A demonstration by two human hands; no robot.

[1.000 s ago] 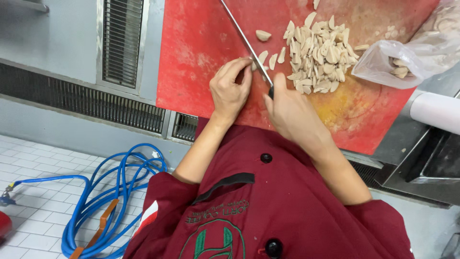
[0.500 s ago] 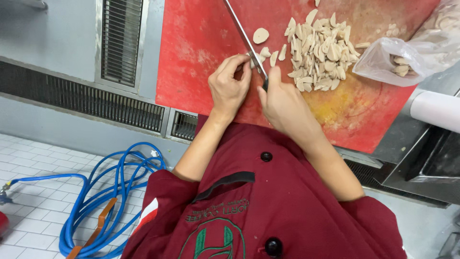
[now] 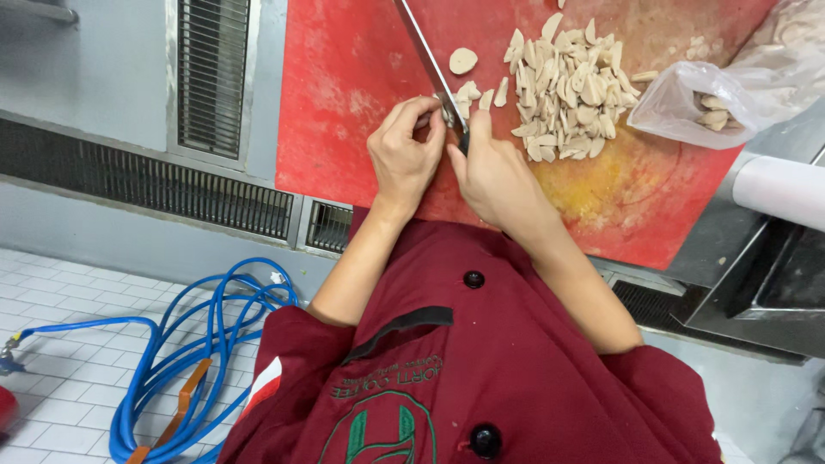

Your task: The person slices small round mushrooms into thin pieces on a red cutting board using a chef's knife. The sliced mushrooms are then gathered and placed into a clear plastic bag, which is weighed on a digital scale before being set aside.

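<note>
From the head view, your left hand [image 3: 404, 155] curls its fingers down on a small pale piece at the blade, mostly hidden beneath them. Your right hand [image 3: 494, 176] is closed around the knife [image 3: 425, 56], its handle buried in your grip; the thin steel blade runs toward 11 o'clock and is cut off by the frame. Both rest on the stained red board [image 3: 344, 103]. At 2 o'clock lies a heap of smooth, pale slices [image 3: 567, 90], and beyond it a crinkled clear bag [image 3: 739, 82].

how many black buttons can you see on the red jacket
2. One black button sits high on the red jacket below the wrists; the other button is near the bottom edge. More may be hidden out of frame.
</note>
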